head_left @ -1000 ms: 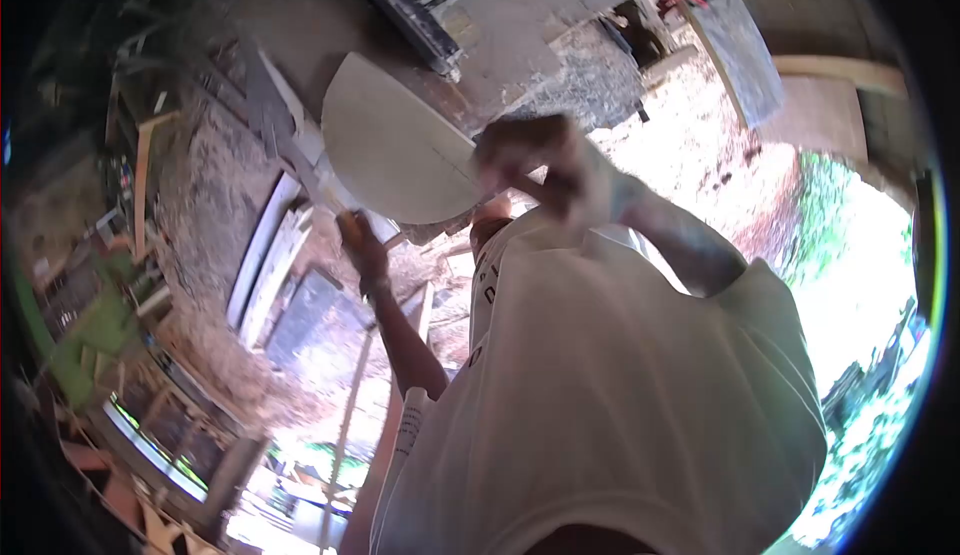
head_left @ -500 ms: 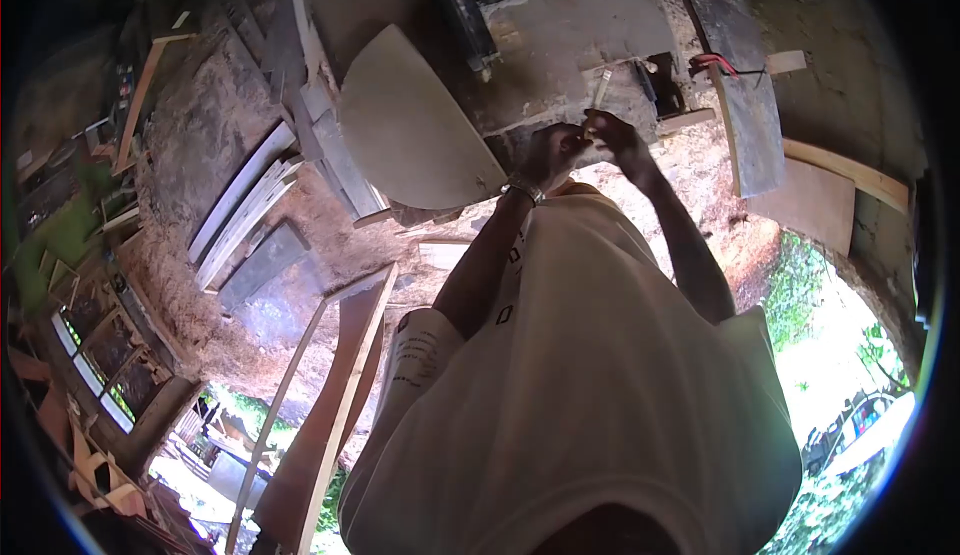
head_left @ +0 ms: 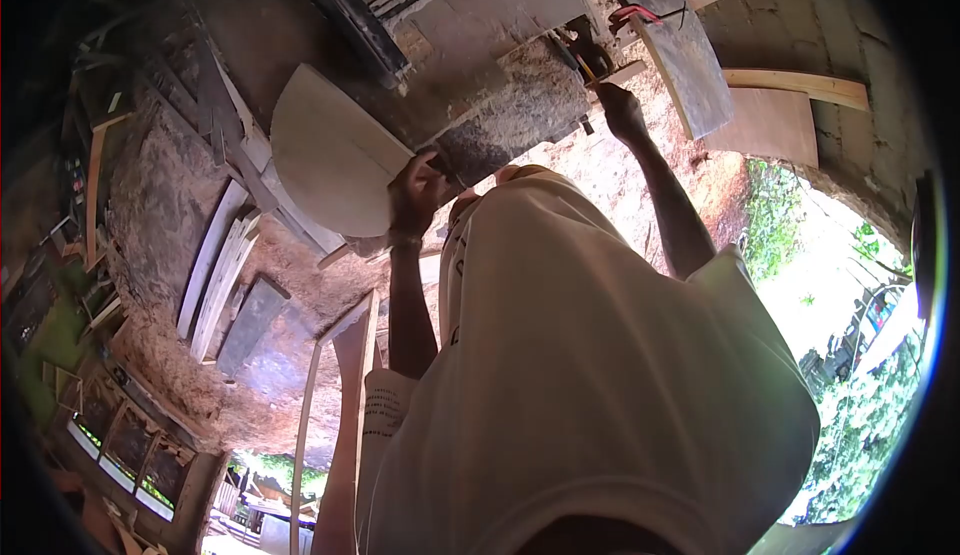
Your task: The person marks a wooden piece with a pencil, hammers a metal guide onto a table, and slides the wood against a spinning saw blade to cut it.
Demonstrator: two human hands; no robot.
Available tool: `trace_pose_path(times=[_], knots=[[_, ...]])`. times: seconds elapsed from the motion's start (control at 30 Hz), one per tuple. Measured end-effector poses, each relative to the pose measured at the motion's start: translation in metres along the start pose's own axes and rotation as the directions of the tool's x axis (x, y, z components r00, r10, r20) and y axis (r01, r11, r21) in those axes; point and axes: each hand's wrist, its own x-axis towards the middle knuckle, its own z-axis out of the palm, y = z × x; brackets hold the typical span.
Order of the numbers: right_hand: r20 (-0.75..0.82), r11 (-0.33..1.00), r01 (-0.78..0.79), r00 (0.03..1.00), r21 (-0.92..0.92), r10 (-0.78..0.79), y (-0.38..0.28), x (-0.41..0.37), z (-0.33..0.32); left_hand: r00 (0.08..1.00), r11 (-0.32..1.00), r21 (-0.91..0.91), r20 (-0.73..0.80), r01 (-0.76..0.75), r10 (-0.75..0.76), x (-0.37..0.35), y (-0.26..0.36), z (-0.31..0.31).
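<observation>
A pale half-round wooden board (head_left: 325, 155) lies on a sawdust-covered machine table (head_left: 510, 105). My left hand (head_left: 415, 193) has its fingers curled on the board's straight edge, where it meets the table. My right hand (head_left: 622, 110) is stretched farther out. It is closed at a dark recess in the table, beside red and black wires (head_left: 640, 13). A thin yellowish stick (head_left: 585, 68) pokes out from its fingers. My white shirt (head_left: 600, 385) fills the lower middle of the view.
A grey panel (head_left: 690, 65) and a wooden plank (head_left: 790, 83) lie to the right of the table. Long boards (head_left: 215, 265) and a wooden frame (head_left: 335, 395) lie on the sawdust-covered ground at the left. Bright greenery (head_left: 790, 225) shows at the right.
My hands were together in front of my chest holding a small stick. They have since parted: the left went to the half-round board, the right reached out to the recess by the wires.
</observation>
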Motion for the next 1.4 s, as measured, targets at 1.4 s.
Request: trace_pose_path(times=[1.4], knots=[[0.839, 0.316, -0.849, 0.499, 0.424, 0.216, -0.076, -0.186, -0.010, 0.936, 0.990, -0.133, -0.340, 0.044, -0.087, -0.004, -0.065, -0.045]])
